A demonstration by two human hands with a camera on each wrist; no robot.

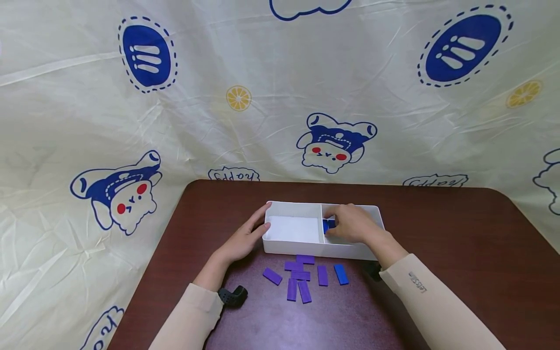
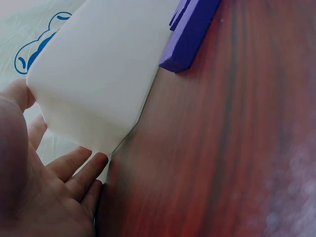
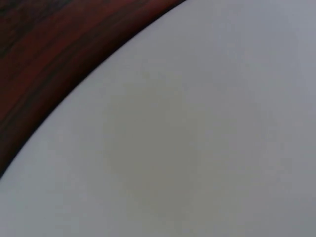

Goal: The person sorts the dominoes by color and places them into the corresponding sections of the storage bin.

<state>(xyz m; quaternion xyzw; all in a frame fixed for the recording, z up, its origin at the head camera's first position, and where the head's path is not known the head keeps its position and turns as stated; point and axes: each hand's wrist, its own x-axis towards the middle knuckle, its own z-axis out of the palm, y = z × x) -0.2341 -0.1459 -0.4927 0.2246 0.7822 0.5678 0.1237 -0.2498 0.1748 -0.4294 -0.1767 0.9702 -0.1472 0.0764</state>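
A white two-compartment box (image 1: 294,249) stands on the table. My left hand (image 1: 239,241) is at its left end, thumb and index finger at the rim; in the left wrist view, the fairly straight fingers (image 2: 87,178) lie against the end wall. My right hand (image 1: 353,224) reaches into the right compartment, its thumb and fingers bent around blue blocks (image 1: 325,226). The hand covers most of these, and I cannot tell whether it pinches one. The right wrist view holds only a blurred white surface (image 3: 197,128) and some table.
Several flat purple blocks (image 1: 300,275) lie scattered in front of the box, two stretching up to its front wall. One blue block (image 1: 341,274) lies to their right. The brown table (image 1: 455,253) ends at the back against a printed sheet (image 1: 262,136).
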